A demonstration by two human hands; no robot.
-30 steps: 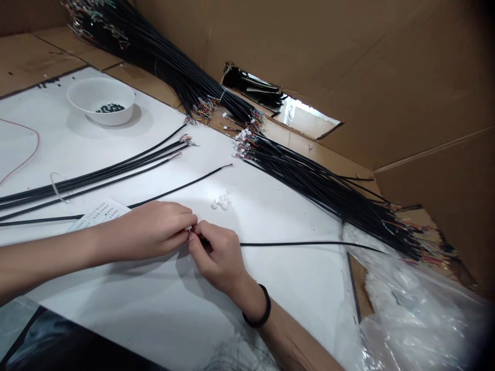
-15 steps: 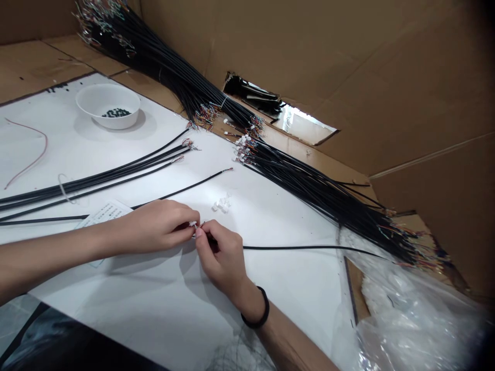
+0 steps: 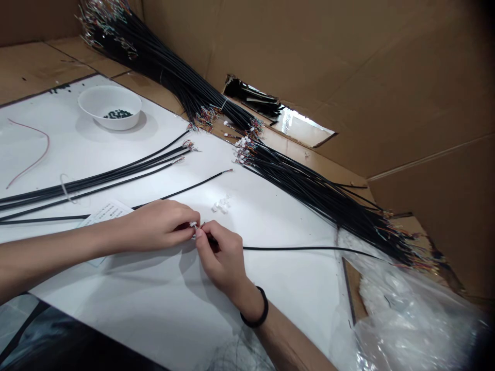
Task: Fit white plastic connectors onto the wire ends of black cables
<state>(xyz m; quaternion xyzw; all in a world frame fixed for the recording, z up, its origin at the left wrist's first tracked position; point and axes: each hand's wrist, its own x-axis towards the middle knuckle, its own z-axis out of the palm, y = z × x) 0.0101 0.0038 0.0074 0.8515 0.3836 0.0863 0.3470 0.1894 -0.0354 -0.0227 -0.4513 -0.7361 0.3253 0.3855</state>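
Observation:
My left hand (image 3: 158, 225) pinches a small white plastic connector (image 3: 193, 224) between thumb and fingertips. My right hand (image 3: 222, 256), with a black wristband (image 3: 260, 311) on its wrist, grips the end of a black cable (image 3: 309, 248) right up against that connector. The cable runs off to the right across a white sheet (image 3: 270, 293). Fingers hide the thin wires at the joint. Several loose white connectors (image 3: 221, 204) lie just beyond my hands.
Black multi-wire cables (image 3: 96, 184) lie left on the sheet, near a printed paper slip (image 3: 106, 212). Large cable bundles (image 3: 309, 196) rest behind. A white bowl (image 3: 93, 98) holds small black parts. Cardboard walls (image 3: 406, 87) surround the sheet; a plastic bag (image 3: 410, 319) lies right.
My hands have come slightly closer together at the connector, and the left fingertips have shifted a little to the right. The head view has drifted slightly; the objects on the sheet have not moved.

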